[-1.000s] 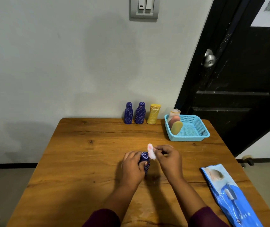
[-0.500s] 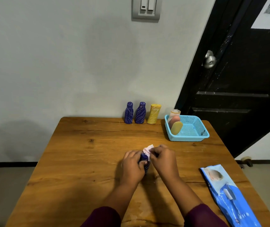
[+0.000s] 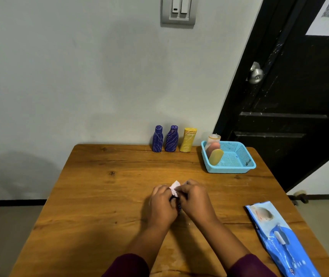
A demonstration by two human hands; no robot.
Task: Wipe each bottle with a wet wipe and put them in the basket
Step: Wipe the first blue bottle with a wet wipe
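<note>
**Wiping a small blue bottle at mid-table**

At the far edge of the table [image 3: 99,196], against the wall, a streaked blue bottle [image 3: 157,139] stood upright. A second streaked bottle [image 3: 171,139] stood just beside it on the right. Both were unwiped, as I judged.

Nearer me, my left hand [image 3: 162,204] was curled round the held bottle [image 3: 178,206]. It was almost hidden between my 2 hands, with only a dark blue sliver showing. I could not tell whether its base rested on the wood.

I judged it light, stiff and smooth, and likely slick once damp. The body was therefore the place to grip it, leaving the cap end free for rubbing.

The wet wipe [image 3: 174,187], soft and limp, poked up white over the bottle's top. It was pinched in the fingers of my right hand [image 3: 196,200], which touched my left.

Back at the far edge, a yellow bottle [image 3: 187,140] stood just right of the 2 blue ones. Further right sat the basket [image 3: 229,169], with 3 bottles leaning at its left end:
- a clear bottle [image 3: 212,139]
- a pink bottle [image 3: 214,147]
- a small yellow bottle [image 3: 216,156]

Along the near right edge lay the wipes pack [image 3: 279,236].
</note>
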